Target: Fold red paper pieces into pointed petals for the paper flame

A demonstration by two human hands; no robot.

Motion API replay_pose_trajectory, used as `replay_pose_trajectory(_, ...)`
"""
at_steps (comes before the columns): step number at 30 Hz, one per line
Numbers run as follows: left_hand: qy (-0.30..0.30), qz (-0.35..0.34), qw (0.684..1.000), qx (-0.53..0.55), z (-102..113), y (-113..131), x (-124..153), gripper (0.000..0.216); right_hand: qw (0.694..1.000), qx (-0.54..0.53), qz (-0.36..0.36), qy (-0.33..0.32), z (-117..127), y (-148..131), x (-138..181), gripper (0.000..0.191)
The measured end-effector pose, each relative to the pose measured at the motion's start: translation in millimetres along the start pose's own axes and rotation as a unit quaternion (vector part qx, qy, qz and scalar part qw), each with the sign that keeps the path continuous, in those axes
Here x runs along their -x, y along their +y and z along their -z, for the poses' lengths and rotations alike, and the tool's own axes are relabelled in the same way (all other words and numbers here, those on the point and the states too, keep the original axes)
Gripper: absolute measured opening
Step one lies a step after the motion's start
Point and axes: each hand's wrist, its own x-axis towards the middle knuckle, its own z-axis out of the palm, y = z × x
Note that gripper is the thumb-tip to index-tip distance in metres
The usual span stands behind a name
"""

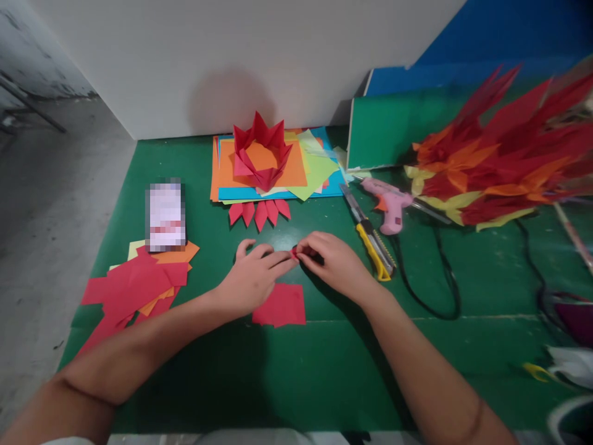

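My right hand [336, 262] is closed, its thumb and fingertips pinching a small folded piece of red paper [294, 253] just above the green table. From the other side, the fingertips of my left hand [252, 275] grip the same piece, with its other fingers bent and apart. Most of the piece is covered by my fingers. Below them lies a small stack of red paper rectangles [282, 306], partly under my left hand. Several folded red paper petals [259, 214] sit in a fan just beyond my hands.
A red pointed paper ring [262, 167] rests on coloured paper sheets [222, 167]. To the right lie a yellow utility knife [373, 247], a pink glue gun [389, 204] with its cord, and red-orange paper flowers [504, 154]. At left, a phone [165, 216] touches paper scraps [134, 281].
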Motion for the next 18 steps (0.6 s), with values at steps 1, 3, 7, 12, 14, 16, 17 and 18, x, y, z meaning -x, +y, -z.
replay_pose_trajectory(1,0.0,-0.005,1.0,-0.006,-0.9,-0.3,0.2,0.045,1.0,0.0,0.0,0.0,-0.1,-0.1,-0.1,0.007)
replay_pose_trajectory(3,0.001,-0.013,1.0,-0.02,-2.7,-0.9,0.6,0.045,1.0,-0.002,0.0,-0.001,-0.3,0.0,-0.1,0.007)
replay_pose_trajectory(7,-0.007,-0.02,0.999,-0.048,-4.1,-0.8,1.0,0.043,1.0,-0.018,0.002,-0.002,0.2,1.1,1.5,0.009)
replay_pose_trajectory(12,-0.006,-0.025,0.998,-0.051,-4.0,-1.1,1.5,0.044,0.998,-0.064,0.002,0.017,1.4,3.1,5.0,0.018)
replay_pose_trajectory(14,-0.003,-0.029,0.998,-0.052,-4.6,-2.2,2.0,0.043,0.997,-0.066,0.011,0.033,1.2,3.4,5.6,0.028)
replay_pose_trajectory(16,-0.002,-0.033,0.998,-0.053,-5.2,-3.3,2.4,0.043,0.998,-0.05,0.029,0.039,0.5,3.2,5.6,0.035)
replay_pose_trajectory(17,-0.002,-0.034,0.998,-0.052,-5.3,-3.8,2.4,0.043,0.998,-0.04,0.036,0.036,0.0,2.9,5.5,0.037)
replay_pose_trajectory(18,-0.002,-0.034,0.998,-0.052,-5.4,-4.1,2.3,0.043,0.998,-0.032,0.042,0.029,-0.6,2.5,5.4,0.037)
